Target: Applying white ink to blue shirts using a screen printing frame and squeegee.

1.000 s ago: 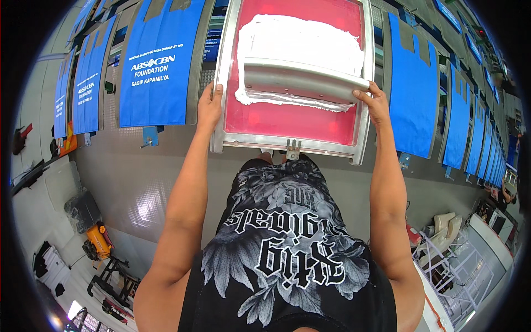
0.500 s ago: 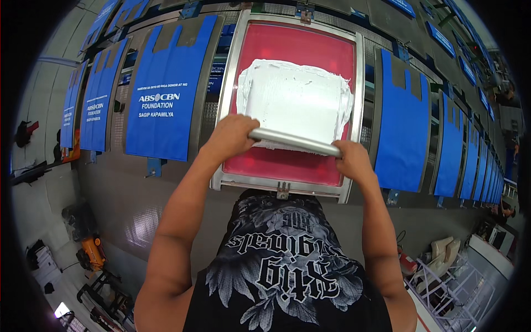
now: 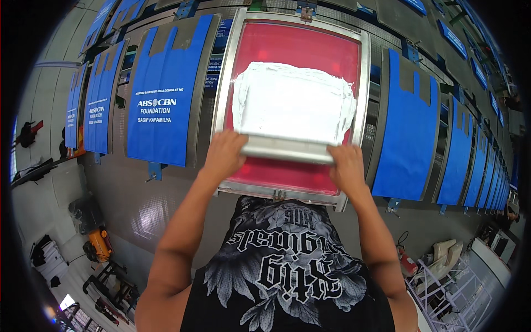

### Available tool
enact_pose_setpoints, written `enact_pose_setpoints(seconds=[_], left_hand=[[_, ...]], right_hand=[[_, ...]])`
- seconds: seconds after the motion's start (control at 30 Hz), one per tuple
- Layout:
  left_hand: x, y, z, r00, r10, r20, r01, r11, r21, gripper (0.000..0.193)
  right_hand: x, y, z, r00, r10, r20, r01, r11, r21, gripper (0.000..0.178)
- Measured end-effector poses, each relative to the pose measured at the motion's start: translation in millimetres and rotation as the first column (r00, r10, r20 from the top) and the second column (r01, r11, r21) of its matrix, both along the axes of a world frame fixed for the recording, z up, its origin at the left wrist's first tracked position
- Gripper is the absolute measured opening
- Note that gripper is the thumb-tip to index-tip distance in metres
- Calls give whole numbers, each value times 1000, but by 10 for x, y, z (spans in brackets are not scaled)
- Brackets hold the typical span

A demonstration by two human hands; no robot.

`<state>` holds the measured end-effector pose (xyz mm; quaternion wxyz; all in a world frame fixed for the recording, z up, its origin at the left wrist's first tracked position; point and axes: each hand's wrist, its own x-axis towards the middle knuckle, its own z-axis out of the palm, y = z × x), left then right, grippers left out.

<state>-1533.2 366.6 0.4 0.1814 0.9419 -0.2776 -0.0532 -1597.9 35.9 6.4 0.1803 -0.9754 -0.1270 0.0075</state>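
A metal-framed printing screen (image 3: 362,94) with red mesh (image 3: 298,40) lies in front of me. Thick white ink (image 3: 293,105) covers the middle of the mesh, with ridged edges on its far side and flanks. Across the near edge of the ink lies a silver squeegee (image 3: 287,149). My left hand (image 3: 225,154) is closed around its left end, and my right hand (image 3: 347,166) grips the right end. The squeegee's lower edge and whatever lies under the screen are hidden.
Blue fabric bag panels on grey boards flank the screen; the left panel (image 3: 157,94) bears white print, while the right panel (image 3: 406,127) looks plain. A metal clamp (image 3: 306,12) sits at the screen's far edge. Behind me at right stand a red extinguisher (image 3: 408,264) and a light-coloured rack (image 3: 453,293).
Both hands have brought the squeegee slightly toward me, and it has tilted to show a broader face. The ink's surface looks smoother. My view has shifted a little.
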Motion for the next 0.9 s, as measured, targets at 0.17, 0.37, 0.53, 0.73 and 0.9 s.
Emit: enact_pose_setpoints(seconds=[0.17,0.37,0.53,0.73,0.9], left_hand=[[-443,-98,-267,997,70,-43,-75,988,-138,41],[950,-441,-293,992,126,5,-125,985,-122,27],[1580,-560,9,990,131,-43,-130,991,21,31],[-462,-48,-213,997,38,-63,-44,994,-100,39],[601,-267,-309,993,117,22,-114,987,-117,34]], right_hand=[[-392,48,-143,982,-77,-172,76,997,-11,43],[965,-266,-327,989,-116,-95,89,962,-257,44],[1660,-370,-23,978,-112,-175,75,976,-206,36],[-396,68,-28,953,-86,-291,48,990,-134,42],[681,-119,-212,987,-107,-119,76,968,-240,45]])
